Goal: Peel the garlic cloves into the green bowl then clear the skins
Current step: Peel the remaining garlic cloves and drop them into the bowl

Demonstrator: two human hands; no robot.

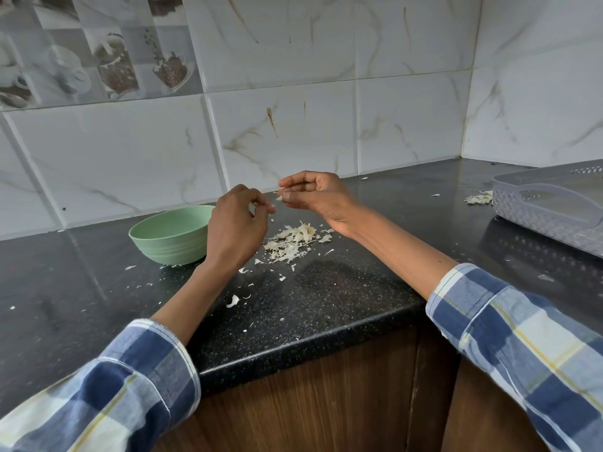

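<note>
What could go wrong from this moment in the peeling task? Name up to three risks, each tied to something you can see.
1. The garlic clove is pinched in the right hand above the counter, not over the green bowl; if dropped, it would likely land among the skins.
2. Skin flakes lie near the counter's front edge, so sweeping may push some off.
3. A separate skin clump beside the grey tray could be overlooked.

Both hands are raised close together: the left hand [237, 223] with fingers curled, the right hand [315, 194] pinching a small pale scrap.
</note>
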